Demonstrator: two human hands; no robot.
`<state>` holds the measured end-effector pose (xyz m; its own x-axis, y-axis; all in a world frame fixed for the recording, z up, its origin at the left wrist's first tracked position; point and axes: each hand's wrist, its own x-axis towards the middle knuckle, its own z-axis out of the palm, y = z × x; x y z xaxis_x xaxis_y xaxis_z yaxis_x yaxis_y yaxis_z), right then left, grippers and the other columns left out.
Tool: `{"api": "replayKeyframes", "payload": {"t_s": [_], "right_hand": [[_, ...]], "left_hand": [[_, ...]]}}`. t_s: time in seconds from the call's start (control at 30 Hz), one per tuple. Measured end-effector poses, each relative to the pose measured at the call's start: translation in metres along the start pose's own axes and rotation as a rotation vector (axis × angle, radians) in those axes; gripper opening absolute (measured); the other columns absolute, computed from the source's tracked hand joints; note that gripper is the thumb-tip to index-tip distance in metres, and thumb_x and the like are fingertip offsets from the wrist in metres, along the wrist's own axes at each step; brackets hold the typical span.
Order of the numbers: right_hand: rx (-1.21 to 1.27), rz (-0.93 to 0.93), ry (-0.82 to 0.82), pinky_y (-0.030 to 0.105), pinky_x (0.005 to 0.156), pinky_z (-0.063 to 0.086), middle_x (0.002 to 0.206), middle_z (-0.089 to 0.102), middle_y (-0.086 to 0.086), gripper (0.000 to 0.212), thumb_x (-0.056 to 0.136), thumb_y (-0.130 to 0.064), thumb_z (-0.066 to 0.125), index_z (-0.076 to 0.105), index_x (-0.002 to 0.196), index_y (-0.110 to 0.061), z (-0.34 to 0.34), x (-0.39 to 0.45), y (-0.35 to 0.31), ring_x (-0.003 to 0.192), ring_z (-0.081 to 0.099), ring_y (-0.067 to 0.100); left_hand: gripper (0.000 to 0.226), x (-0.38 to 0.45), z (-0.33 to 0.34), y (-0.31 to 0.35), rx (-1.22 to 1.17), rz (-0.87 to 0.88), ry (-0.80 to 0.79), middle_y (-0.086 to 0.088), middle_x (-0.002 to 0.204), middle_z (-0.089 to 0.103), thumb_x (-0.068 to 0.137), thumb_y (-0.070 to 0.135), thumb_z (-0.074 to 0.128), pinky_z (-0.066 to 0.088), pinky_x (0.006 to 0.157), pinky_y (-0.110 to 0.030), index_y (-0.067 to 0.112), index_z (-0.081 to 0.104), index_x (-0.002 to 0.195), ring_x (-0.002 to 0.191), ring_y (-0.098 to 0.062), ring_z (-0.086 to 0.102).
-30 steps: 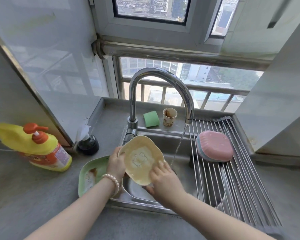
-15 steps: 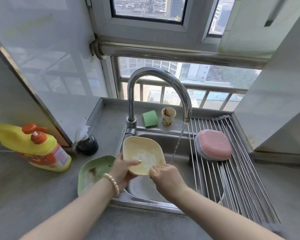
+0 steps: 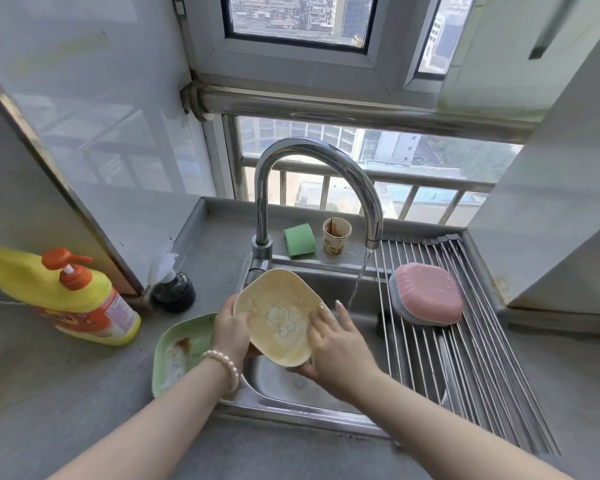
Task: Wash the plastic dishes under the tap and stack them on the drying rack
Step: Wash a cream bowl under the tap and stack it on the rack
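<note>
I've got the yellow dish (image 3: pixel 280 317) tilted over the sink (image 3: pixel 291 386), left of the tap (image 3: pixel 321 188) stream — not under it yet. Left hand (image 3: pixel 230 332) grips its left rim, fingers curled round; right hand (image 3: pixel 336 344) rubs the inside w/ fingers mostly straight, thumb under the lower edge. Residue shows inside, so I'd keep scrubbing, then shift it right into the water. Room: drying rack (image 3: pixel 465 341) sits just right of the stream, pink dish stack (image 3: pixel 426 292) already on it — space nearer me. Green dish (image 3: pixel 181 351), dirty, waits on the bench (image 3: pixel 66 393) at the sink's left lip, touching my left wrist; mind knocking it.
</note>
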<state>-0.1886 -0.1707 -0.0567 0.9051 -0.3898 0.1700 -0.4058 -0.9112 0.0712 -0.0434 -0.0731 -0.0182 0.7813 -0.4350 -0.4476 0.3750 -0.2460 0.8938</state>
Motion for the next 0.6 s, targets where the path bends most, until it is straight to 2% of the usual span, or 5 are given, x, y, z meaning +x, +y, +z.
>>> {"api": "replayKeyframes", "payload": {"t_s": [0.07, 0.13, 0.3, 0.47, 0.6], "right_hand": [[0.036, -0.047, 0.055, 0.039, 0.092, 0.052, 0.089, 0.073, 0.007, 0.052, 0.070, -0.058, 0.069, 0.076, 0.083, -0.008, -0.003, -0.001, -0.018, 0.089, 0.070, 0.023], [0.144, -0.137, 0.172, 0.023, 0.065, 0.052, 0.068, 0.068, -0.002, 0.027, 0.050, -0.032, 0.090, 0.069, 0.062, -0.018, -0.004, -0.003, -0.026, 0.063, 0.065, 0.015], [0.360, -0.088, 0.344, 0.020, 0.035, 0.032, 0.051, 0.056, -0.008, 0.026, 0.046, -0.002, 0.078, 0.062, 0.057, -0.018, -0.008, 0.000, -0.031, 0.042, 0.052, 0.012], [0.691, -0.165, 0.362, 0.024, 0.051, 0.051, 0.080, 0.072, -0.005, 0.015, 0.090, -0.018, 0.055, 0.070, 0.092, -0.015, -0.016, -0.005, -0.034, 0.065, 0.066, 0.013], [0.411, -0.191, -0.053, 0.035, 0.094, 0.051, 0.117, 0.067, 0.005, 0.072, 0.096, -0.060, 0.013, 0.064, 0.113, -0.012, -0.025, -0.005, 0.007, 0.109, 0.063, 0.019]], "left_hand": [[0.013, 0.001, 0.002, 0.002, -0.027, -0.028, 0.011, -0.016, 0.095, 0.066, 0.094, 0.012, 0.051, 0.054, 0.080, -0.056, 0.012, 0.062, 0.101, 0.087, -0.035, 0.064], [0.015, 0.003, 0.003, 0.009, -0.046, -0.074, -0.005, -0.016, 0.091, 0.065, 0.093, 0.016, 0.053, 0.054, 0.080, -0.055, 0.007, 0.062, 0.101, 0.082, -0.034, 0.063], [0.029, -0.013, 0.017, 0.005, -0.105, -0.086, -0.139, -0.017, 0.099, 0.066, 0.085, -0.001, 0.062, 0.057, 0.068, -0.043, 0.008, 0.058, 0.112, 0.089, -0.036, 0.065], [0.038, -0.019, 0.022, -0.005, -0.112, 0.100, -0.047, -0.005, 0.118, 0.058, 0.095, 0.002, 0.046, 0.053, 0.085, -0.045, 0.027, 0.046, 0.123, 0.103, -0.027, 0.061], [0.035, -0.003, 0.006, 0.001, 0.045, 0.083, -0.135, -0.006, 0.115, 0.062, 0.100, 0.011, 0.040, 0.055, 0.080, -0.052, 0.039, 0.052, 0.116, 0.097, -0.031, 0.064]]}}
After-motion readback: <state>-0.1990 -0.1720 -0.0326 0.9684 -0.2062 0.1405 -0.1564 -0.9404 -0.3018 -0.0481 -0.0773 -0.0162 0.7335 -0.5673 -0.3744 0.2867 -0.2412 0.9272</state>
